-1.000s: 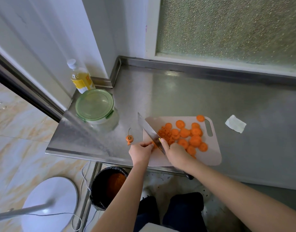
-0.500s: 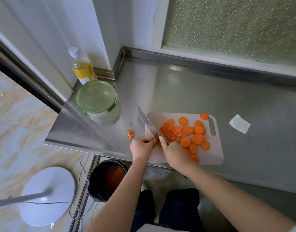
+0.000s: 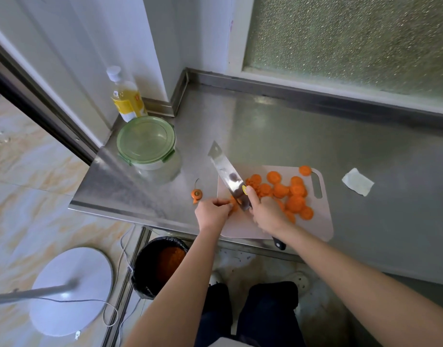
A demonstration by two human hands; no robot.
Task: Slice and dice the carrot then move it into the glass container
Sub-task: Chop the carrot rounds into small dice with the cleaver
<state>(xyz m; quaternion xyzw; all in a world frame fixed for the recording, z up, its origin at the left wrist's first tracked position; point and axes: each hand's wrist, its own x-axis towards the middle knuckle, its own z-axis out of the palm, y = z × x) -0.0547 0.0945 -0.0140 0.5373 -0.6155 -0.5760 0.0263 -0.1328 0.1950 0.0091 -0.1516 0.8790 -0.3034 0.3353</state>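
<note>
Left hand: my left hand [image 3: 211, 212] was curled, its fingertips pinching a small carrot piece [image 3: 234, 203] down at the board's 9 o'clock edge.
Right hand: my right hand [image 3: 265, 212] was closed round the handle of the knife [image 3: 226, 174], forefinger laid on the blade. The tip pointed to 11 o'clock and the heel was beside the held piece. I could not tell whether the edge touched it.
Cutting board: the cutting board [image 3: 320, 221] lay at the front edge of the steel counter [image 3: 290, 136].
Carrot slices: round carrot slices [image 3: 294, 202] were heaped from the board's centre toward 1 o'clock.
Diced carrot: a small heap of diced carrot [image 3: 253, 182] sat just right of the blade.
Glass container: the glass container [image 3: 160, 171] stood at 10 o'clock from the board, well apart, with its green lid [image 3: 146, 144] on.
Carrot top: the carrot top [image 3: 196, 194] lay on the counter at 9 o'clock, just beside the board.
Other items: a bottle [image 3: 126, 96] stood at 12 o'clock behind the container, and a paper scrap [image 3: 357, 182] lay at 3 o'clock.
</note>
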